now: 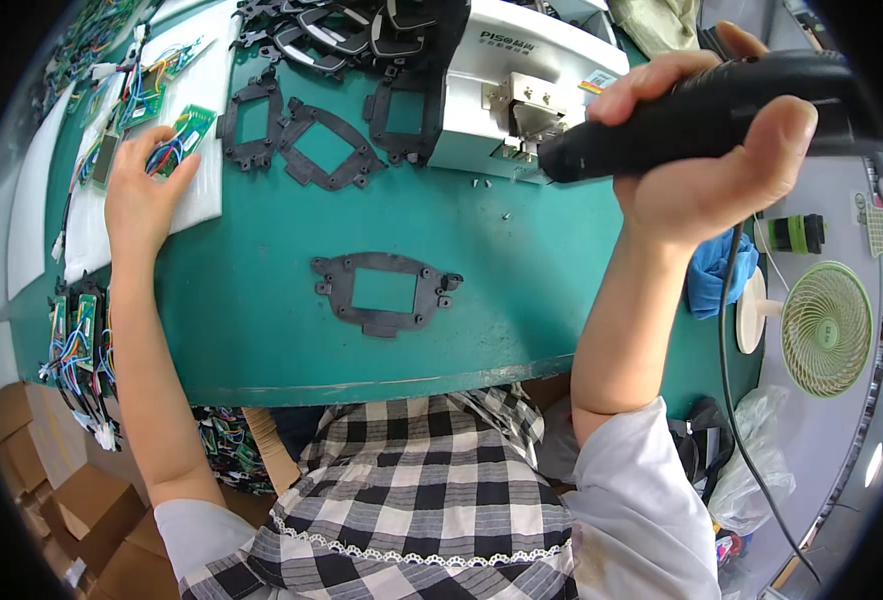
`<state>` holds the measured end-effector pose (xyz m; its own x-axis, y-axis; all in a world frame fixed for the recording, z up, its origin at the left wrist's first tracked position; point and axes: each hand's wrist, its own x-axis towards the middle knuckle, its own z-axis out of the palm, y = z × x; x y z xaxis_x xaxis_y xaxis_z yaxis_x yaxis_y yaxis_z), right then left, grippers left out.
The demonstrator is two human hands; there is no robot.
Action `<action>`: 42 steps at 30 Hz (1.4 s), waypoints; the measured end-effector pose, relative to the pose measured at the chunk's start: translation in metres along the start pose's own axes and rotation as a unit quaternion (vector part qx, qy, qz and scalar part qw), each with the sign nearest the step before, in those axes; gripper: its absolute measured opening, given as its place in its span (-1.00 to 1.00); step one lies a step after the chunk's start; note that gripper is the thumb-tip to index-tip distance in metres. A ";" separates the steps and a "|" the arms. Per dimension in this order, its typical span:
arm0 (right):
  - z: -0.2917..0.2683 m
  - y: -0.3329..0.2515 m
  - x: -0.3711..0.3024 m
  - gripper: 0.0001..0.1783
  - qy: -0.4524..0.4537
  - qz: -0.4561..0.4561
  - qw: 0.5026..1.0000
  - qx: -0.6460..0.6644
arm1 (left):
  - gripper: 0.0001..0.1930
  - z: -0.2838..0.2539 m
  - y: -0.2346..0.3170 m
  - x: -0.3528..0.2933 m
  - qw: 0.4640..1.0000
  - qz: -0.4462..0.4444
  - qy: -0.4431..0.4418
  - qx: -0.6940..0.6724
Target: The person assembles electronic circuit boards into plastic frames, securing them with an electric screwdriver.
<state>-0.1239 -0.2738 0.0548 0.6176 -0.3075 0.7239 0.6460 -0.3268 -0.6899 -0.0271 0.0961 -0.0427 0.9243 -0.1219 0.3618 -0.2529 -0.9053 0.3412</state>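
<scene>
My right hand [701,150] is wrapped round a black electric screwdriver [691,115], which lies nearly level. Its tip points left, at the metal outlet [531,115] of a white screw feeder [496,65]; whether the two touch I cannot tell. At the left, my left hand [146,190] bends its fingers and thumb round the coloured wires [166,155] of a green circuit board [195,126] on white foam sheeting [193,190]. A single black plastic frame [416,300] with a rectangular opening lies flat between my arms, touched by neither hand.
Several more black frames [329,150] lie at the back, beside a pile of black parts [336,35]. Loose screws [506,216] lie before the feeder. A cable [729,350] hangs at the right, near a blue cloth [711,270] and a green fan [826,330]. Wired boards [81,335] sit at left.
</scene>
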 end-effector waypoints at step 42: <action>0.035 -0.007 -0.064 -0.01 -0.045 0.118 0.991 0.036 | -0.54 0.017 0.114 -0.087 0.885 0.326 -0.263 -0.205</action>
<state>-0.1522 -0.2201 0.0134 0.7901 -0.2860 0.5421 0.5075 -0.1908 -0.8403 -0.1310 -0.0035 -0.0502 0.5219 -0.8338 0.1801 -0.7639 -0.3629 0.5336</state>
